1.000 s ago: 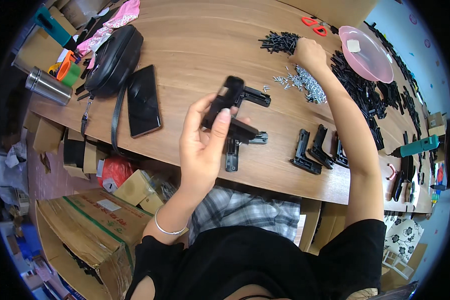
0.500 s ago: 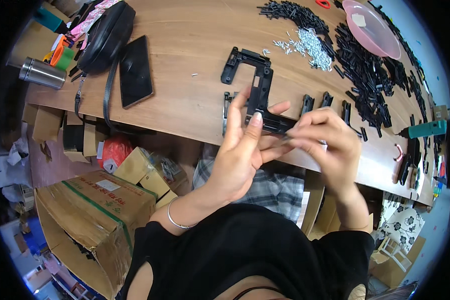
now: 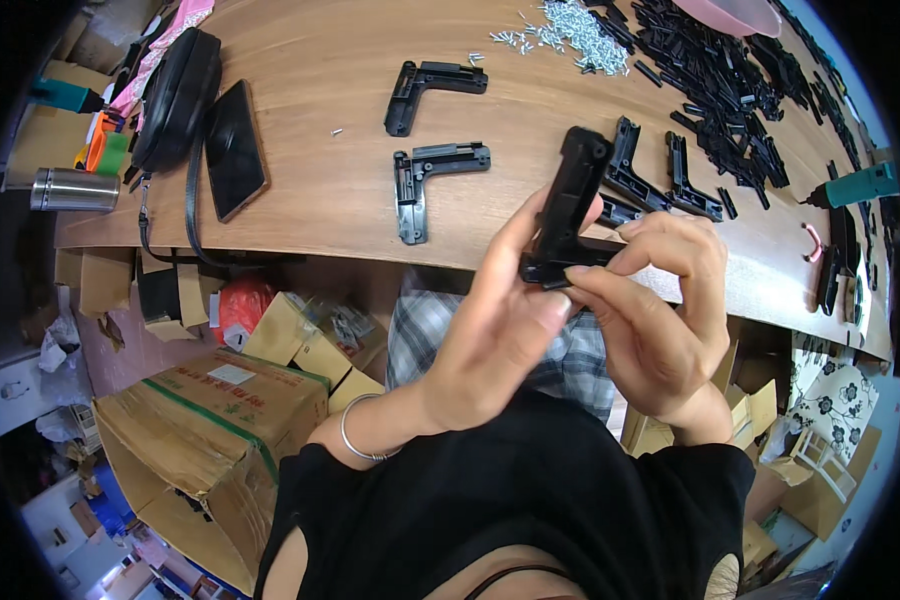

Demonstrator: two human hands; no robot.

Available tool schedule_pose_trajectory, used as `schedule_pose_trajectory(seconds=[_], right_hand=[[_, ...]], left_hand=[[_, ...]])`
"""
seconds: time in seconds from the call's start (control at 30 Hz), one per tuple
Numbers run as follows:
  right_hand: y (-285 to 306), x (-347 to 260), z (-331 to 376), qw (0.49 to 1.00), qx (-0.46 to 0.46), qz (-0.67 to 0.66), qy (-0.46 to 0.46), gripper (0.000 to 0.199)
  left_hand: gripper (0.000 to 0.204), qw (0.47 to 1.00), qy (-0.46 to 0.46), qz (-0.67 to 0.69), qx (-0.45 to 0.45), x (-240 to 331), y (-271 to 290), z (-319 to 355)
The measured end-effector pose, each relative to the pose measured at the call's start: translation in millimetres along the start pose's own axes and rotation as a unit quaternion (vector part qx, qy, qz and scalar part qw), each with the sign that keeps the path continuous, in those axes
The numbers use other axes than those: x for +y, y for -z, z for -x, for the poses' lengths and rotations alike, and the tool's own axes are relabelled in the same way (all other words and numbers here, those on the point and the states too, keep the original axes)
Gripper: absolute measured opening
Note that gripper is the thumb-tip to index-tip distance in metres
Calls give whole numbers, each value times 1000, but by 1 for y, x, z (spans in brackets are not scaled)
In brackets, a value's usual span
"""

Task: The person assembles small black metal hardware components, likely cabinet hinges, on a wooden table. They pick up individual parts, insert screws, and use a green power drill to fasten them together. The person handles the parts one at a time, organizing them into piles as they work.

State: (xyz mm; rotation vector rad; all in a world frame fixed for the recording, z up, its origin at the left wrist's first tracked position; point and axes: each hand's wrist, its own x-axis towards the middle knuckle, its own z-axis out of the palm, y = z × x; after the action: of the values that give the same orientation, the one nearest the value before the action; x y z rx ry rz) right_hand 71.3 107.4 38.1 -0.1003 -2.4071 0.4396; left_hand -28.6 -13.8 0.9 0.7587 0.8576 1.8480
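Note:
A black L-shaped plastic part point(image 3: 571, 190) is raised in front of the table's near edge, one arm pointing up and away, the other running to the right. My left hand point(image 3: 500, 335) is closed around its corner, with fingers behind and the thumb below. My right hand point(image 3: 665, 310) pinches the lower arm near the corner between thumb and fingers; whether it also holds some small piece is hidden. On the table lie two similar L-shaped parts, one farther back point(image 3: 435, 88) and one nearer point(image 3: 415, 190). Several more, including one by the right hand point(image 3: 692, 182), lie beyond my hands.
Small silver screws point(image 3: 580, 35) and a heap of black plastic pieces point(image 3: 710, 80) cover the far right, beside a pink basin point(image 3: 735, 12). A teal electric screwdriver point(image 3: 855, 185) is at right. Phone point(image 3: 237, 150), black case point(image 3: 177, 100) and steel cup point(image 3: 75, 189) stand left. Cardboard boxes point(image 3: 210, 400) are below.
The held L-shaped part has been tilted up and turned. My right fingers have moved in to its corner. The whole view has shifted, so the table's things appear farther left and up.

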Motion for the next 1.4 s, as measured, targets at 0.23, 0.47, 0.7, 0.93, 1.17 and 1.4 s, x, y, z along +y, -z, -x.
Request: schedule_pose_trajectory(seconds=[0.23,0.47,0.7,0.93,1.17,1.4], right_hand=[[-1,-2,9,997,21,-46,-63,26],[5,-9,19,997,-8,-19,-79,24],[6,6,46,803,57,-483,-346,48],[3,15,56,497,-89,-694,-513,20],[-13,17,64,732,-52,-563,-382,19],[-20,13,36,998,-24,-37,-35,42]], left_hand=[[64,967,-20,-249,-43,2,0,4],[50,931,-50,-357,-59,-3,-2,4],[41,977,42,-206,-36,8,-3,4],[36,957,-4,-270,-107,-1,-1,0],[39,925,-42,-368,-81,-16,0,7],[40,962,68,-176,198,-8,18,-1]])
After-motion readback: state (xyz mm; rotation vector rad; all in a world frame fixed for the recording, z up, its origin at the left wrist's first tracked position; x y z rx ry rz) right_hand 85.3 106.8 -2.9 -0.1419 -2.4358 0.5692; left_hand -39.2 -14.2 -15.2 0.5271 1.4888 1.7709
